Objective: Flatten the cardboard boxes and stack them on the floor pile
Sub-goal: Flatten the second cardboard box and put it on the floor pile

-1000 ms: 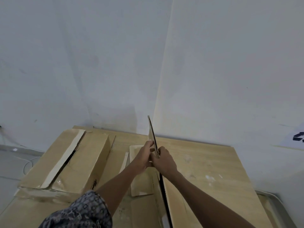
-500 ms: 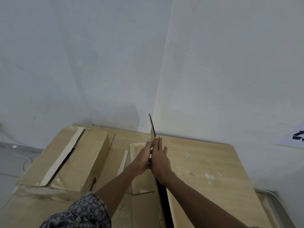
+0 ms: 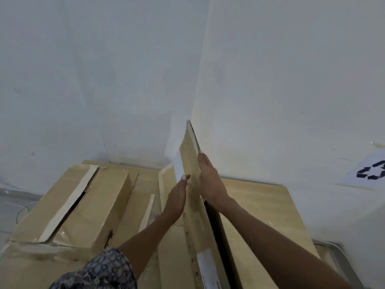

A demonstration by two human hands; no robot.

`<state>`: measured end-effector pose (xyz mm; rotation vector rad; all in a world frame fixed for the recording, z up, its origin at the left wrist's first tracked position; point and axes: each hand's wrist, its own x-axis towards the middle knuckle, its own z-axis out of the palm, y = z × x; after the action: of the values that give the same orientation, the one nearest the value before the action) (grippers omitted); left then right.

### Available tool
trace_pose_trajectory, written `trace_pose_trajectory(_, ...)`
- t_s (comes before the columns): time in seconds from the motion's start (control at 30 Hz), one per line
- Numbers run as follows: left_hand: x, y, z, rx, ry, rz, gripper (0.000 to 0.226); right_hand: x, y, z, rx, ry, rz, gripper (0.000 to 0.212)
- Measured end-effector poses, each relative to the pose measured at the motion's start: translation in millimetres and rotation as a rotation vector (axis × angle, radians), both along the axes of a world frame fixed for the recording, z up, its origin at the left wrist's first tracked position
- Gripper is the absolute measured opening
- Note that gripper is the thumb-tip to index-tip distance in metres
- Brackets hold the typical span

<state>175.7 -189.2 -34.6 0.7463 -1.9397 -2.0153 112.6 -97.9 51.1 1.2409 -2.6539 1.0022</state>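
White walls meeting in a corner behind a pale wooden worktop (image 3: 260,197). Far left on it, a long cardboard box (image 3: 68,207), lying on its side, tape strip peeling along a split top seam. Just right of that, a loose strip of tape (image 3: 148,211) on flat cardboard sheets (image 3: 170,263) spread over the surface. Low in front, a patterned sleeve (image 3: 100,272) on the left arm.

Centre: flattened box (image 3: 191,163) held up on edge, nearly vertical, leaning slightly left, top corner reaching up against the wall corner, lower end running down toward the viewer, with a white label near the bottom. Left hand (image 3: 177,197) flat against its left face, fingers straight, thumb tip touching the board. Right hand (image 3: 210,182) flat against its right side, fingers stretched upward along the dark edge. No clenched grip on either side: both palms spread, pressing the board between them, the board thus sandwiched at mid-height, most of its length below the hands.

Far right, a recycling sign (image 3: 373,172) taped to the wall.
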Motion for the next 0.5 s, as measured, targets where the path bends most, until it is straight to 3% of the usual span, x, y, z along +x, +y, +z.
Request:
trace_pose_trajectory(0.2,-27,27,5,-0.432,0.201,0.101,0.04,-45,63,33,-0.267,-0.126,-0.13,0.064)
trace_pose_trajectory(0.33,-47,50,-26,-0.583,-0.014,-0.049,0.042,-85,136,-14,-0.215,-0.407,-0.287,0.062)
trace_pose_trajectory(0.5,-45,86,-66,-0.546,-0.219,-0.336,0.039,-97,202,-96,-0.009,-0.52,-0.401,0.066)
